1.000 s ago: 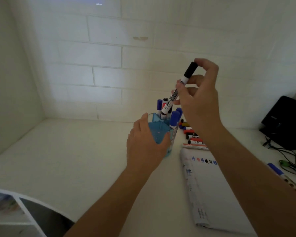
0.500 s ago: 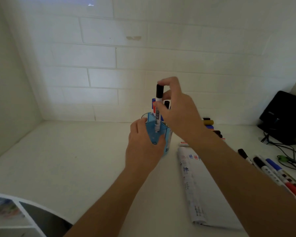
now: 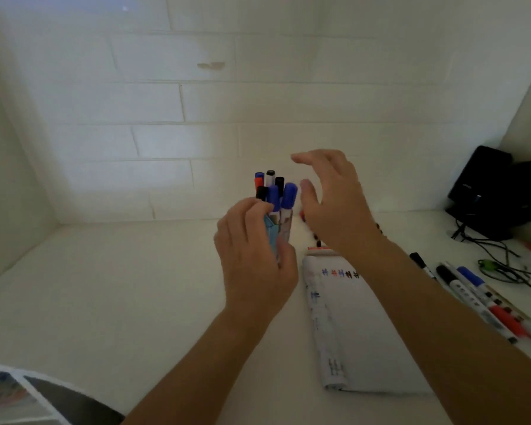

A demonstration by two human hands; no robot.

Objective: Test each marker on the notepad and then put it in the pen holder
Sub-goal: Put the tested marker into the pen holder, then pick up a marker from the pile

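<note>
A clear blue pen holder [image 3: 273, 230] stands on the white desk near the back wall, with several capped markers [image 3: 276, 191] sticking out of its top. My left hand [image 3: 255, 256] grips the holder from the front, fingers curled round its side. My right hand [image 3: 331, 204] hovers just right of the markers with fingers spread and nothing in it. A white notepad [image 3: 359, 326] lies to the right of the holder, with small coloured test marks [image 3: 339, 273] near its top edge. My right forearm crosses over the pad's right part.
Several loose markers [image 3: 485, 302] lie in a row on the desk at the right. Black devices [image 3: 497, 191] and tangled cables [image 3: 503, 259] fill the back right corner. A few more markers [image 3: 318, 240] show behind my right wrist. White walls close the left and back.
The black-capped marker my right hand held above the holder now stands inside it. My right hand has let go and drawn away to the right with fingers spread. My left hand still holds the holder.
</note>
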